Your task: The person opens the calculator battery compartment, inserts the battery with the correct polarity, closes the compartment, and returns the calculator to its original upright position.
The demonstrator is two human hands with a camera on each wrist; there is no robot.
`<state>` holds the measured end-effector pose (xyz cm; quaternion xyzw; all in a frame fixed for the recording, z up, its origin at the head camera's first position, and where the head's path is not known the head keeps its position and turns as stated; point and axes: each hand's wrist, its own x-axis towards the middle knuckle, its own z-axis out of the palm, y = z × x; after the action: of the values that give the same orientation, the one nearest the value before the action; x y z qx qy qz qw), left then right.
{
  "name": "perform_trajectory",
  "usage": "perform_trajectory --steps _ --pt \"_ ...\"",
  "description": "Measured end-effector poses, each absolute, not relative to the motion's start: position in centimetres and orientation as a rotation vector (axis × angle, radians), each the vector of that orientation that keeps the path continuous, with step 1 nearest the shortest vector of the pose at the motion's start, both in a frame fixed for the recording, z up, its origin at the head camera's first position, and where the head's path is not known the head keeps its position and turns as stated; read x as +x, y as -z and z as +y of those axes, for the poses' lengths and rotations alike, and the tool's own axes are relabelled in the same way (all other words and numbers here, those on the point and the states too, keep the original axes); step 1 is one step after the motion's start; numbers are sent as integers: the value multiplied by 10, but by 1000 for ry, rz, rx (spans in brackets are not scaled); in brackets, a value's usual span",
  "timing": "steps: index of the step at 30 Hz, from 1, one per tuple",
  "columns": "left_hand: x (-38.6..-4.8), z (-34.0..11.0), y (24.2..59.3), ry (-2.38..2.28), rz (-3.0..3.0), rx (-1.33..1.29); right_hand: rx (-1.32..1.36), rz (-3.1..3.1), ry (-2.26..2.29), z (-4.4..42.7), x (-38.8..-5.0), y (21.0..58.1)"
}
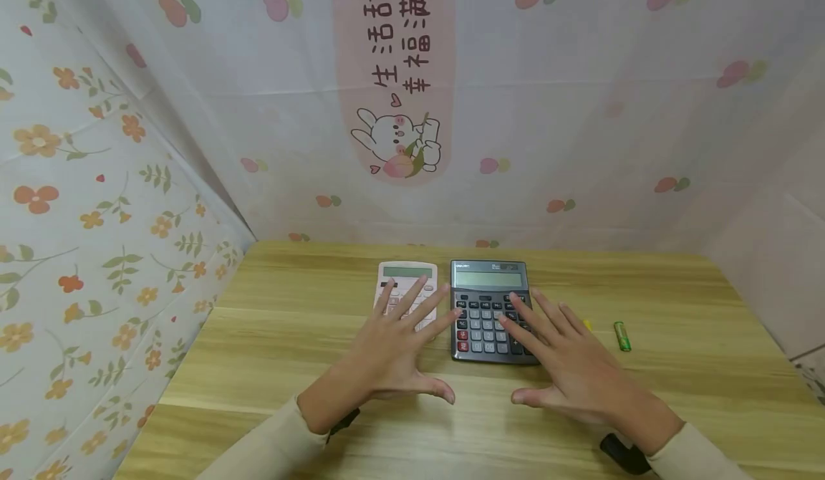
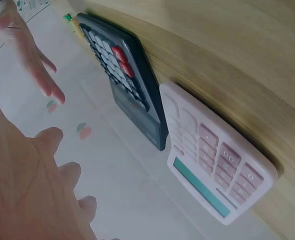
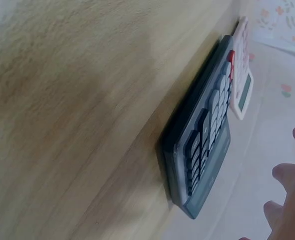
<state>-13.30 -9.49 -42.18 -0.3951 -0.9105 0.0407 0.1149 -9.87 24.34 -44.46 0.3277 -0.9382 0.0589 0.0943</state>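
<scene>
Side by side on the wooden table lie a pink calculator (image 1: 407, 271) and a larger dark grey calculator (image 1: 488, 279). My left hand (image 1: 396, 347), fingers spread, hovers over the lower part of the pink calculator. Above the right side of the dark calculator is my right hand (image 1: 570, 365), its fingers also spread. Neither hand holds anything. In the left wrist view the pink calculator (image 2: 212, 155) and the dark calculator (image 2: 122, 75) stand apart from the left hand (image 2: 27, 170). The right wrist view shows the dark calculator (image 3: 202, 135) below the right hand (image 3: 292, 200).
A green battery (image 1: 621, 336) lies on the table (image 1: 271, 337) to the right of the dark calculator. A small yellow thing (image 1: 586, 324) is partly hidden behind the right hand. Patterned cloths hang behind the table (image 1: 580, 107) and at its left (image 1: 97, 251).
</scene>
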Motion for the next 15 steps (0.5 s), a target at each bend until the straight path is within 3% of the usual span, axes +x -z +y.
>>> perform_trajectory --steps 15 --pt "-129 -108 417 -106 -2661 -1127 983 -2688 -168 260 -93 445"
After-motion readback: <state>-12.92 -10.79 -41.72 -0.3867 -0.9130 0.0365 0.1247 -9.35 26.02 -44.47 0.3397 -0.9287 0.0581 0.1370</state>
